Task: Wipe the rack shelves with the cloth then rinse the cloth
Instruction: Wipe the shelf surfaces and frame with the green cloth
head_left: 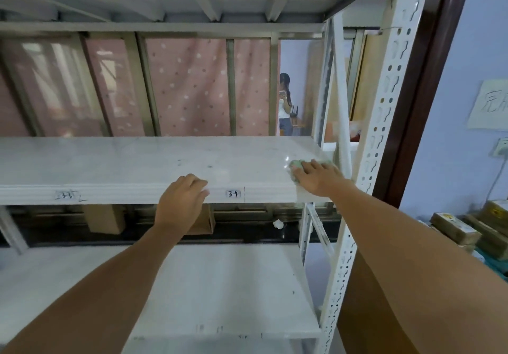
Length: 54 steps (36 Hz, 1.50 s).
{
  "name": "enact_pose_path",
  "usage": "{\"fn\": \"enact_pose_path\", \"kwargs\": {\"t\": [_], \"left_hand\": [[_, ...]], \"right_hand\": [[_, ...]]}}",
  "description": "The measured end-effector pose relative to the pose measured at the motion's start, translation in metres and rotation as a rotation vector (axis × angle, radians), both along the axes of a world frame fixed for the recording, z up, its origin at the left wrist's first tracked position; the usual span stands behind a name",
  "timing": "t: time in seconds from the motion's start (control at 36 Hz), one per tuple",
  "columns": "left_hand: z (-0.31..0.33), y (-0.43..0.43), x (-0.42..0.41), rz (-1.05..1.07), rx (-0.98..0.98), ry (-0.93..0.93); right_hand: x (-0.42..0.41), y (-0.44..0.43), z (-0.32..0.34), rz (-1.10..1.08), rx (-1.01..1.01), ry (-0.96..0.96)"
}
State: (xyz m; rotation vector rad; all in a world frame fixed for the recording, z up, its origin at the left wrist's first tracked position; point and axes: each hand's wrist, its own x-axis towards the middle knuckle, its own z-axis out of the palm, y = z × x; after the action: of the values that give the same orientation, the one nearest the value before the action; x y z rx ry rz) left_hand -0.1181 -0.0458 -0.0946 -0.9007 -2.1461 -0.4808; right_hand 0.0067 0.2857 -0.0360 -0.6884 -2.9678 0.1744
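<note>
A white metal rack fills the view. Its middle shelf [137, 161] is a pale, scuffed board at chest height. A light green cloth [297, 165] lies on the right end of that shelf. My right hand [319, 176] presses flat on the cloth with fingers spread, covering most of it. My left hand [183, 198] rests on the shelf's front edge near the middle, fingers curved over the lip beside a label reading 3-4. A lower shelf [233, 285] sits below my arms, bare and white.
The rack's perforated white upright [384, 123] stands just right of my right hand, with a dark door frame [428, 84] behind it. Cardboard boxes [461, 230] are stacked on the floor at right. Behind the rack hang pink dotted curtains [192, 87]; a person [286, 106] stands in the distance.
</note>
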Motion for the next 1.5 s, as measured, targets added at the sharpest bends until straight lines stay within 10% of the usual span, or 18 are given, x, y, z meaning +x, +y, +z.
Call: {"fn": "enact_pose_path", "kwargs": {"t": [0.81,1.08,1.5], "left_hand": [[-0.011,0.029,-0.033,-0.196,0.311,0.124],[-0.019,0.035,-0.052,-0.281,0.431,0.264],[-0.018,0.036,-0.051,-0.286,0.487,0.273]], "right_hand": [[-0.057,-0.129,0.005,0.362,0.017,-0.054],[-0.020,-0.099,-0.003,0.042,0.060,0.123],[-0.083,0.005,0.025,-0.128,0.082,-0.143]]}}
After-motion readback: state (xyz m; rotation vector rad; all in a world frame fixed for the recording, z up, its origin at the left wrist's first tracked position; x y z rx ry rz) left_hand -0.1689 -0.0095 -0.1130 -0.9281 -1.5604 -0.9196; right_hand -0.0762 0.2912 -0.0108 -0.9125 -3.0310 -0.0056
